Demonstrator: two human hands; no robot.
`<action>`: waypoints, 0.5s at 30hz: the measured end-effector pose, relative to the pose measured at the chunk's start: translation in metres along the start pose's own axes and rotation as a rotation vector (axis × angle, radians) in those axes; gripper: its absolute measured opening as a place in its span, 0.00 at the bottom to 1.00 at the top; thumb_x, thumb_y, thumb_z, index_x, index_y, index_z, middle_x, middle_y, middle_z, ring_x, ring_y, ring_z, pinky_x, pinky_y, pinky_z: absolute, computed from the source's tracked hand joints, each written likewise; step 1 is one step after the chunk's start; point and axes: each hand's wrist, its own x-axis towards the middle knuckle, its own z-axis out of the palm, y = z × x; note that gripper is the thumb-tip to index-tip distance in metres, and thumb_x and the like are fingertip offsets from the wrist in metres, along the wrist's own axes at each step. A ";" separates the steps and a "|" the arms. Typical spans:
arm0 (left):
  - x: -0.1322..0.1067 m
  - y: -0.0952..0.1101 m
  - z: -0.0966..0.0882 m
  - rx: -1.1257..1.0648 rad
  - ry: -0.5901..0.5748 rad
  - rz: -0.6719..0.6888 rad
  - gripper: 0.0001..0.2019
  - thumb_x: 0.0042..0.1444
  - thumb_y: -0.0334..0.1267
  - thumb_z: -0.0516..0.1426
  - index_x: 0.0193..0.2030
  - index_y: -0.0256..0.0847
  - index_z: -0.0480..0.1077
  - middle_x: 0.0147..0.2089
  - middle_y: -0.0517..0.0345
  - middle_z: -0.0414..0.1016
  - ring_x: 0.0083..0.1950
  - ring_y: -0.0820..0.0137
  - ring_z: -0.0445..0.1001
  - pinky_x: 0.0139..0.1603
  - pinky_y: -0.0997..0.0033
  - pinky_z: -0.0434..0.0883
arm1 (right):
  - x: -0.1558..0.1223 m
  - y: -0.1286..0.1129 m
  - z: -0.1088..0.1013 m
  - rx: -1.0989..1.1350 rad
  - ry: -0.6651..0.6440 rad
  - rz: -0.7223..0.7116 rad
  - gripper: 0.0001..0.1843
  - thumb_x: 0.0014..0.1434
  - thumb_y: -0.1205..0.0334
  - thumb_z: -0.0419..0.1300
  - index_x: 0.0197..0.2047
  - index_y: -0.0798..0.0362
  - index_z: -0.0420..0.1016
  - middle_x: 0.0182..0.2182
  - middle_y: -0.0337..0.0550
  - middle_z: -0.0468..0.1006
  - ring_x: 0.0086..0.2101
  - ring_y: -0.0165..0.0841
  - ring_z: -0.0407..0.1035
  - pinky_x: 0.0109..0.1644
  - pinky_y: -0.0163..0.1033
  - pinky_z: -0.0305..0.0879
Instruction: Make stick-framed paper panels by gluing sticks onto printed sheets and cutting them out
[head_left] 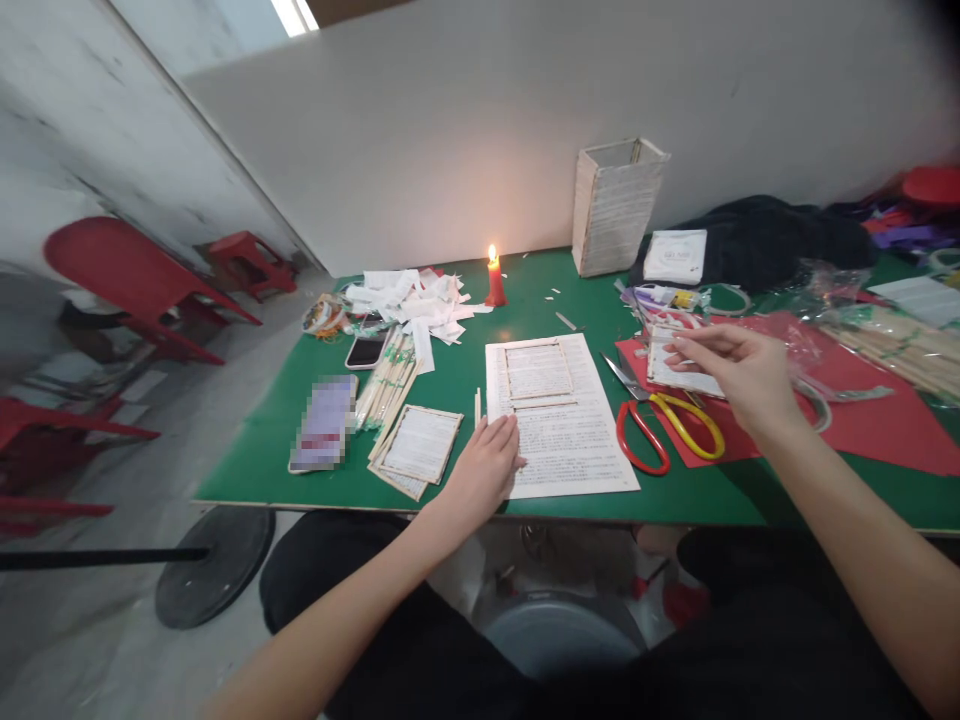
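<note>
My left hand (484,472) lies flat on the green table (247,468), its fingertips on the left edge of a printed text sheet (570,440). A small stick-framed paper panel (537,372) lies on that sheet. My right hand (739,375) is over red paper (847,430), its fingertips pinching a similar stick-edged paper panel (679,365) held slightly tilted. Red-and-yellow-handled scissors (660,425) lie just below that panel.
A lit red candle (495,285) stands beyond the sheet, near white paper scraps (409,305). A phone (366,350), wooden sticks (386,385), another framed panel (416,450) and a stick-built box (615,207) are on the table. Red stools (150,285) stand left.
</note>
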 end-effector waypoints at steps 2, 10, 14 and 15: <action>-0.001 0.001 -0.002 -0.005 0.008 0.000 0.19 0.70 0.36 0.48 0.62 0.28 0.65 0.67 0.35 0.67 0.69 0.53 0.65 0.69 0.46 0.61 | 0.000 0.003 0.000 -0.014 0.009 -0.034 0.14 0.42 0.56 0.76 0.31 0.53 0.83 0.27 0.45 0.83 0.25 0.32 0.78 0.32 0.33 0.77; -0.002 0.001 -0.008 -0.052 -0.016 -0.009 0.21 0.69 0.39 0.49 0.62 0.28 0.65 0.67 0.35 0.66 0.69 0.53 0.64 0.69 0.48 0.62 | 0.002 0.008 0.002 0.007 0.150 -0.134 0.12 0.45 0.57 0.74 0.30 0.53 0.81 0.23 0.41 0.81 0.21 0.30 0.75 0.28 0.32 0.75; -0.002 0.001 -0.009 -0.043 -0.016 -0.003 0.22 0.68 0.41 0.50 0.63 0.30 0.64 0.68 0.35 0.65 0.70 0.52 0.63 0.69 0.47 0.61 | 0.000 0.008 0.001 -0.018 0.135 -0.125 0.12 0.45 0.56 0.73 0.31 0.54 0.80 0.23 0.41 0.80 0.21 0.29 0.74 0.27 0.32 0.74; -0.002 -0.001 -0.009 -0.043 -0.015 -0.001 0.21 0.68 0.41 0.51 0.63 0.31 0.65 0.68 0.35 0.65 0.70 0.53 0.63 0.69 0.47 0.61 | 0.000 0.008 0.000 -0.016 0.136 -0.122 0.13 0.46 0.55 0.73 0.31 0.54 0.80 0.23 0.41 0.81 0.21 0.28 0.74 0.26 0.32 0.74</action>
